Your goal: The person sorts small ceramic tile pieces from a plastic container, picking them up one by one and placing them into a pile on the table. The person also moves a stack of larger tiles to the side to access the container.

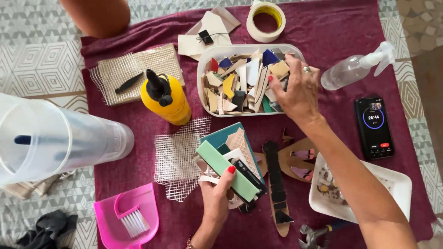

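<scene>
My left hand (216, 196) grips a stack of flat tile pieces, with a long light-green piece (220, 167) on top and black and teal pieces under it. My right hand (295, 90) reaches into the right side of a white oval tub (206, 56) filled with several broken tile shards in beige, blue, yellow, red and black. Its fingers are curled down among the shards; what they hold is hidden. A ring is on one finger.
On the maroon cloth (341, 32): a yellow glue bottle (167, 99), mesh pieces (177, 157), a tape roll (266, 20), a spray bottle (353, 69), a phone (374, 127), a white square dish (397, 182), a wooden shape (279, 184), a pink dustpan with brush (129, 216), nippers (314, 235), a clear container (55, 138).
</scene>
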